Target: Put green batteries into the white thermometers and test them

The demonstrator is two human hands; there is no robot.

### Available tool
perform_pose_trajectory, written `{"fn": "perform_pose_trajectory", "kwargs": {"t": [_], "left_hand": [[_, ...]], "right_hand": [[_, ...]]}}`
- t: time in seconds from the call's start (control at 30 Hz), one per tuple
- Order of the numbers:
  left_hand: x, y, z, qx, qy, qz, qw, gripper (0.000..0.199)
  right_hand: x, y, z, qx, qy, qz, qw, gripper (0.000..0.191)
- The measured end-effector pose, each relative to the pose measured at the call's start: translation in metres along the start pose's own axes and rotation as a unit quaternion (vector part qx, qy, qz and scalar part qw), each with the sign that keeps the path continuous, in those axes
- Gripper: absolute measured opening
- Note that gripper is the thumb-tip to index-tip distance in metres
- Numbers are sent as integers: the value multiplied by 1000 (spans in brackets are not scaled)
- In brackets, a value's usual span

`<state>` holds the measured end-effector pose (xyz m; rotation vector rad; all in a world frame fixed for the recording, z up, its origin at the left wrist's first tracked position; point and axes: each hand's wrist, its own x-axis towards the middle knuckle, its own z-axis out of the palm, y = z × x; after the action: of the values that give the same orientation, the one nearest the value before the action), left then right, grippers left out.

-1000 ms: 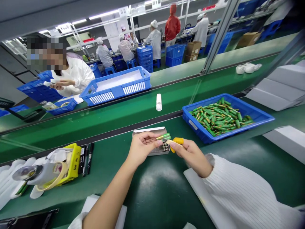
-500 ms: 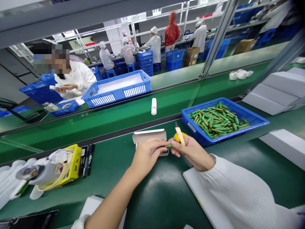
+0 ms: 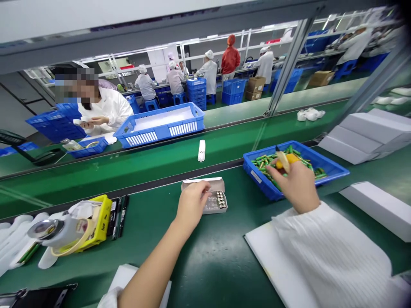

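Note:
My left hand [image 3: 192,201] is over a small white box [image 3: 214,209] with its lid raised. Its fingers are bent together; anything between them is hidden. Several silver-ended small cylinders [image 3: 221,199] stand in the box's right side, beside clear plastic. My right hand [image 3: 300,182] is closed on a small knife [image 3: 283,161] with a dark pointed tip and a cream handle; a yellow part [image 3: 290,159] shows beside the handle. That hand reaches over a blue tray [image 3: 263,190] heaped with small green pieces [image 3: 293,149] that have gold-coloured parts.
A yellow basket [image 3: 104,222] and black pens [image 3: 122,216] lie left. White boxes [image 3: 379,209] lie right. A white device [image 3: 201,150] rests on the green belt [image 3: 154,160]. Across it sit a blue crate [image 3: 160,132] and a person in white [image 3: 112,105].
My right hand has moved right, from beside my left hand to over the blue tray, carrying the knife. My left hand stays at the white box, whose cylinders now show.

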<state>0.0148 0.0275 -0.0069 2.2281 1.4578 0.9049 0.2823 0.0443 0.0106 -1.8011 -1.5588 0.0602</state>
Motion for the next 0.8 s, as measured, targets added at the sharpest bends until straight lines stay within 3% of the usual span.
{"fn": "perform_pose_trajectory", "kwargs": {"t": [0.07,0.17,0.3,0.43,0.53,0.63,0.73,0.8], "left_hand": [[-1,-6,9,21,-20,19,999,14],[-1,-11,20,46,-59,45,996,13],[-2,-7,26,78,-64,63,993,16],[-5,10,16,67,-5,106,992,22],[4,17,-8,27,96,150,984,20],[35,7,-34,24,112,84,990,23],[82,-25,-43,76,15,-64,995,31],[113,-53,-32,111,-30,-115,987,34]], "right_hand": [[10,16,-4,-85,29,-77,993,26],[4,23,-2,-102,15,-184,977,31],[-33,7,22,-134,-110,-235,957,25],[-62,-8,52,-210,-170,-244,931,16],[-57,-8,50,-222,-164,-234,932,10],[-30,6,24,-242,-125,-190,943,14],[4,33,-1,-247,-104,-81,960,21],[20,49,-6,-224,-127,-44,965,26]]}}
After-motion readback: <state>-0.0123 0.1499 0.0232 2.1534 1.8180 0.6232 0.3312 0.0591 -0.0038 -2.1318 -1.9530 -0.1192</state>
